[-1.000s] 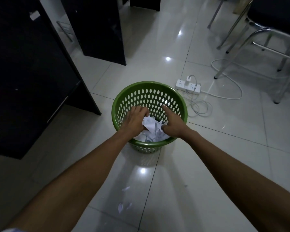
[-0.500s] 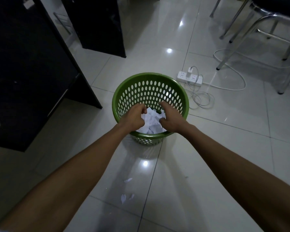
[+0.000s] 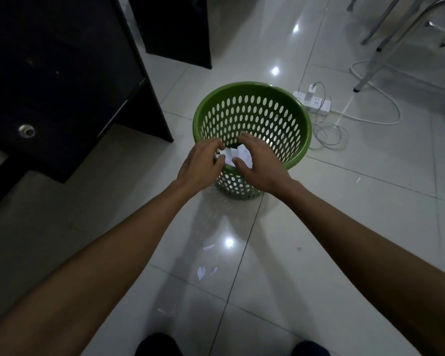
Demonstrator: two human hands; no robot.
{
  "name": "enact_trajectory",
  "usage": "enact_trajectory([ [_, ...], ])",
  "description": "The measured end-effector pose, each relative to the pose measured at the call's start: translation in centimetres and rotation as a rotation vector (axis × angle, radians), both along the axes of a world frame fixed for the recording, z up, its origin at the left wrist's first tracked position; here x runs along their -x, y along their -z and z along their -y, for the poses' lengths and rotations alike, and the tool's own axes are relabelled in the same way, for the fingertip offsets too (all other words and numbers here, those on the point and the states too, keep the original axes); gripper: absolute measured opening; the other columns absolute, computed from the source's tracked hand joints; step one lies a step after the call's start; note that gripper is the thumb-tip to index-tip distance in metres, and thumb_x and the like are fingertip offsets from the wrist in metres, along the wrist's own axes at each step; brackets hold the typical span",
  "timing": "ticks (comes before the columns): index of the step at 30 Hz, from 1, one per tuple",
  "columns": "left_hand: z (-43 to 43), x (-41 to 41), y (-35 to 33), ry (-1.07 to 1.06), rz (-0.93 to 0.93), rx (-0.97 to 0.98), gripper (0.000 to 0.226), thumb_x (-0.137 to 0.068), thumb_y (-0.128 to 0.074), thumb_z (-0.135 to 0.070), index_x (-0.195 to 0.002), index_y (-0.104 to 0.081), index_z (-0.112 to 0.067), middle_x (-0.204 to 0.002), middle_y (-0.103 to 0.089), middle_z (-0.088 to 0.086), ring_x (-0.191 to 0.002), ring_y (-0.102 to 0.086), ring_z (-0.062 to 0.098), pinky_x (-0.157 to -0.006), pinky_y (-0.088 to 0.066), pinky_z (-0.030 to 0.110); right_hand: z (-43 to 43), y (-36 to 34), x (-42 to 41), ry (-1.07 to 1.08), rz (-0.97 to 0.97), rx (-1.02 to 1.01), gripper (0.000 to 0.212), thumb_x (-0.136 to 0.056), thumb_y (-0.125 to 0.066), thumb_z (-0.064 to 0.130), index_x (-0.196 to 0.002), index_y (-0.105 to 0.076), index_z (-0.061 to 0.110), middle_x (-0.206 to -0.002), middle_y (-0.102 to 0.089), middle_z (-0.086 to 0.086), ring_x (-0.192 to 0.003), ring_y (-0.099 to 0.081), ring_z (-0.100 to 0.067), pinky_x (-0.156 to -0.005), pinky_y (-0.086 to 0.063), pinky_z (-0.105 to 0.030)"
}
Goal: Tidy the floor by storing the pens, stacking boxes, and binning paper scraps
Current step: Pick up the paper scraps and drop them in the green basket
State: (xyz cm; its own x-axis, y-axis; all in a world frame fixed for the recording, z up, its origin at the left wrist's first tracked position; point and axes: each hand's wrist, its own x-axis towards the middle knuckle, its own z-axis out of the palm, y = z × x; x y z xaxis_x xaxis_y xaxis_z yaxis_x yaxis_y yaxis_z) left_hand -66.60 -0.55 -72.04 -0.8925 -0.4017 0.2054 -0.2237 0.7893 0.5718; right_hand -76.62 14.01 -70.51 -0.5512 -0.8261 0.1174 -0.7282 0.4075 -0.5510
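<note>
A green perforated bin (image 3: 252, 116) stands on the white tiled floor. Both my hands hover over its near rim with a bunch of white paper scraps (image 3: 233, 156) pressed between them. My left hand (image 3: 201, 167) curls its fingers on the left side of the bunch. My right hand (image 3: 261, 165) has its fingers stretched out, and the paper sits between its thumb and forefinger. A few small scraps lie on the floor nearer to me: one scrap (image 3: 208, 246) and a pair of scraps (image 3: 201, 272). No pens or boxes are in view.
A black desk (image 3: 62, 80) stands at the left, a second black panel (image 3: 175, 27) behind the bin. A white power strip (image 3: 312, 100) with looping cables lies right of the bin. Metal chair legs (image 3: 385, 39) stand at the far right. My shoes (image 3: 157, 345) show at the bottom.
Both hands have risen from inside the bin to above its near rim, still with paper between them. The right hand's fingers have spread. The camera has tilted down and closer.
</note>
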Motion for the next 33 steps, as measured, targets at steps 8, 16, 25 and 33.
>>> enact_trajectory([
  [8, -2.4, -7.6, 4.2, -0.049, -0.135, 0.087, 0.032, -0.095, -0.051, -0.022, -0.123, -0.055, -0.007, -0.137, -0.052, 0.008, -0.132, -0.041, 0.020, -0.111, -0.029, 0.026, -1.4, 2.0, -7.5, -0.170, -0.243, 0.216, 0.038, -0.090, -0.058, 0.018, -0.125, -0.057, 0.003, -0.127, -0.058, -0.013, -0.119, -0.051, -0.024, -0.104, -0.035, -0.030],
  [16, -5.4, -16.3, 12.7, -0.121, 0.214, -0.041, 0.032, -0.093, -0.054, -0.021, -0.123, -0.052, -0.009, -0.128, -0.053, 0.008, -0.120, -0.048, 0.023, -0.097, -0.041, 0.032, -4.5, 11.8, -12.6, -0.239, -0.050, -0.154, 0.057, -0.089, -0.058, 0.034, -0.139, -0.043, 0.012, -0.140, -0.046, -0.010, -0.128, -0.043, -0.025, -0.102, -0.041, -0.038],
  [25, -8.1, -20.3, 20.6, -0.120, 0.649, -0.219, 0.031, -0.087, -0.061, -0.027, -0.114, -0.057, -0.012, -0.119, -0.047, 0.007, -0.104, -0.056, 0.025, -0.087, -0.051, 0.040, -5.5, 22.1, -16.0, -0.377, 0.056, -0.565, 0.101, -0.069, -0.077, 0.050, -0.149, -0.025, 0.016, -0.151, -0.029, -0.008, -0.134, -0.034, -0.027, -0.108, -0.036, -0.038],
  [33, -9.2, -20.0, 25.0, -0.046, 0.630, -0.261, 0.026, -0.086, -0.065, -0.023, -0.105, -0.058, -0.007, -0.108, -0.052, 0.010, -0.093, -0.059, 0.024, -0.078, -0.053, 0.035, -3.8, 26.6, -15.9, -0.399, 0.042, -0.571, 0.100, -0.070, -0.077, 0.049, -0.148, -0.025, 0.013, -0.147, -0.032, -0.008, -0.128, -0.037, -0.027, -0.103, -0.036, -0.038],
])
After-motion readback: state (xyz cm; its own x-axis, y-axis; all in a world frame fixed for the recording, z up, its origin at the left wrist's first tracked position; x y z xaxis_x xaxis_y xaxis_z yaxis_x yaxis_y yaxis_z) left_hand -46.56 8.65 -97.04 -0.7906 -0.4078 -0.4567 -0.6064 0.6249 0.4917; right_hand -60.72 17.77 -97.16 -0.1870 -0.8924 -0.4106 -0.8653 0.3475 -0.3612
